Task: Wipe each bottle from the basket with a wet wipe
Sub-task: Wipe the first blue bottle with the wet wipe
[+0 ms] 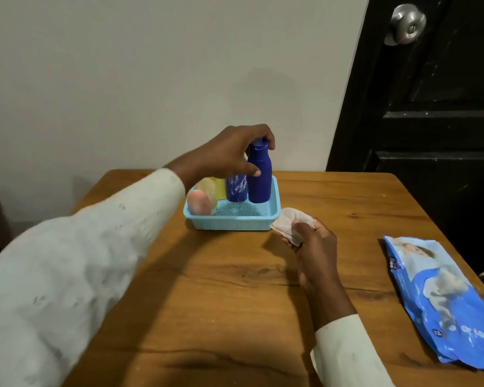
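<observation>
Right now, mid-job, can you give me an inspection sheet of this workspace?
Surface: brown wooden table, bare grain showing.
Job's things: light blue plastic basket holds a tall dark blue plastic bottle, a second blue bottle, a yellow container and a peach round-topped item; crumpled white wet wipe.
Clutter: blue wet-wipe pack lying at the right edge.
Hands: left hand grips the tall bottle's cap; right hand pinches the wipe.
Cables: nothing seen.
Surroundings: pale wall, black door with metal knob.
</observation>
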